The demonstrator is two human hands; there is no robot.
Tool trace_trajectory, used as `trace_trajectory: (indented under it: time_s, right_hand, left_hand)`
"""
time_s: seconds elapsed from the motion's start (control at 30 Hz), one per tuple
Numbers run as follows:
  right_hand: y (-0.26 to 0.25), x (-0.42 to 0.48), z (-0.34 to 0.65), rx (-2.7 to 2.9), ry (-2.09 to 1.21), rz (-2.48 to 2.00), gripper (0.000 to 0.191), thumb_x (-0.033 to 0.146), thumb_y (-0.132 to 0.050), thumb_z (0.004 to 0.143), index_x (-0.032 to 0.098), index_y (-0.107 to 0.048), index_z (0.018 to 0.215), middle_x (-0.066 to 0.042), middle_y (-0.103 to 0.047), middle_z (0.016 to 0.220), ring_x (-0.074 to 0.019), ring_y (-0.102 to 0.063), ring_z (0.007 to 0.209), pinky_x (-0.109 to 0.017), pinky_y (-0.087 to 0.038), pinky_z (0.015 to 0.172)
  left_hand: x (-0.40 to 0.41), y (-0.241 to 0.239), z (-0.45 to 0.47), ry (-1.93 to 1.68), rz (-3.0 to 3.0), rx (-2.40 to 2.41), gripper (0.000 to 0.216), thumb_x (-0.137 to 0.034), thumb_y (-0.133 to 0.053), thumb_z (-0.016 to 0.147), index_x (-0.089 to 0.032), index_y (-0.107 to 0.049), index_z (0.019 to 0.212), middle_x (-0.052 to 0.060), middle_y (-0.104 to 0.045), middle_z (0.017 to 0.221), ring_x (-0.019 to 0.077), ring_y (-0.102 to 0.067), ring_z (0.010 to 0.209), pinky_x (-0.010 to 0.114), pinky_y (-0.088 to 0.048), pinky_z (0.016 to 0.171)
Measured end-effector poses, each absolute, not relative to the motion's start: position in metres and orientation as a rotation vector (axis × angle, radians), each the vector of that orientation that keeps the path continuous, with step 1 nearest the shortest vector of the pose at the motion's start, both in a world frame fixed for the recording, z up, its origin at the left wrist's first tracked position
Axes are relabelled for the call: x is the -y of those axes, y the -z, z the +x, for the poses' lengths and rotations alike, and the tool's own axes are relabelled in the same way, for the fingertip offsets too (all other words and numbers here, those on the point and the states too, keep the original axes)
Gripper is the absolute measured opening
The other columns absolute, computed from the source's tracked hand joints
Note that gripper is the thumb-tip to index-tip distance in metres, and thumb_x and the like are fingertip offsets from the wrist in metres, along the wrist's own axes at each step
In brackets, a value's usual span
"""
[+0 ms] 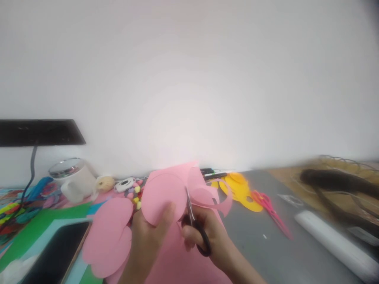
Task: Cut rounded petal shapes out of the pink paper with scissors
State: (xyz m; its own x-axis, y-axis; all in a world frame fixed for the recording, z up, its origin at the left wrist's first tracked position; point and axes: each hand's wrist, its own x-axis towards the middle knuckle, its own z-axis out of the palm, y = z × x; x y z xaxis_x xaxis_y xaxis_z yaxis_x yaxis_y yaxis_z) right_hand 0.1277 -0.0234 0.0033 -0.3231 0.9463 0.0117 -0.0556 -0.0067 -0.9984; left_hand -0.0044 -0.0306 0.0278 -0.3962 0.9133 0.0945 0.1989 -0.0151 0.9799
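Note:
My left hand (151, 232) is closed on a pink paper circle (162, 193), with the thumb lying across its lower edge. My right hand (204, 228) has its fingers through the black handles of a pair of scissors (192, 217). The metal blades point up along the circle's right edge. A curled pink offcut (220, 197) hangs off to the right of the blades. Below and behind both hands lies more pink paper (183, 260). Several cut pink circles (109, 232) overlap in a pile left of my left hand.
A phone (57, 252) rests on coloured sheets at the left, near a white lidded mug (72, 179). Yellow paper pieces (241, 191) and pink scissors (271, 209) lie on the grey mat (254, 240). A white roll-like strip (334, 244) is at the right.

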Motion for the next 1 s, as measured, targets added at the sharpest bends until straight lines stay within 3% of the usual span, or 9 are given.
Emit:
trace_trajectory:
  time_s: [0.3,0.4,0.5,0.63,1.0]
  right_hand:
    - [0.0019,0.0264,0.1248,1.339,-1.562,-1.017,0.037,0.047,-0.073,0.065,0.017,-0.057,0.08,0.006,-0.052,0.046,-0.0109,-0.047,0.041,-0.021,-0.034,0.043]
    - [0.0003,0.0252,0.1242,1.319,-1.558,-0.997,0.036,0.046,-0.075,0.063,0.018,-0.054,0.072,0.005,-0.051,0.051,-0.0113,-0.049,0.046,-0.021,-0.034,0.046]
    - [-0.0022,0.0233,0.1245,1.327,-1.515,-0.97,0.039,0.046,-0.076,0.062,0.018,-0.049,0.062,0.005,-0.047,0.055,-0.0095,-0.042,0.05,-0.021,-0.032,0.048]
    - [-0.0023,0.0224,0.1263,1.343,-1.438,-0.948,0.044,0.051,-0.077,0.063,0.019,-0.047,0.065,0.004,-0.043,0.06,-0.0098,-0.035,0.054,-0.022,-0.03,0.047]
    - [0.0001,0.0213,0.1261,1.368,-1.427,-0.92,0.047,0.057,-0.073,0.064,0.018,-0.047,0.065,0.003,-0.044,0.061,-0.0098,-0.037,0.054,-0.022,-0.033,0.048]
  left_hand:
    - [0.0287,-0.0272,-0.0032,-1.537,1.113,-1.596,0.03,-0.047,-0.064,0.066,-0.02,-0.057,0.055,0.001,-0.064,0.054,0.0211,-0.062,0.058,0.029,-0.049,0.054]
    - [0.0286,-0.0256,-0.004,-1.494,1.143,-1.625,0.027,-0.044,-0.066,0.064,-0.019,-0.059,0.056,0.001,-0.063,0.053,0.0217,-0.062,0.057,0.031,-0.05,0.054]
    - [0.0294,-0.0246,-0.0043,-1.485,1.166,-1.657,0.026,-0.044,-0.068,0.061,-0.018,-0.062,0.061,0.005,-0.069,0.065,0.0253,-0.066,0.069,0.033,-0.053,0.065]
    - [0.0311,-0.0248,-0.0042,-1.424,1.186,-1.649,0.031,-0.048,-0.067,0.061,-0.018,-0.063,0.062,0.004,-0.07,0.062,0.0255,-0.067,0.067,0.033,-0.052,0.062]
    - [0.0312,-0.0253,-0.0032,-1.446,1.179,-1.598,0.031,-0.046,-0.066,0.063,-0.016,-0.067,0.07,0.006,-0.073,0.07,0.0264,-0.068,0.073,0.033,-0.053,0.065]
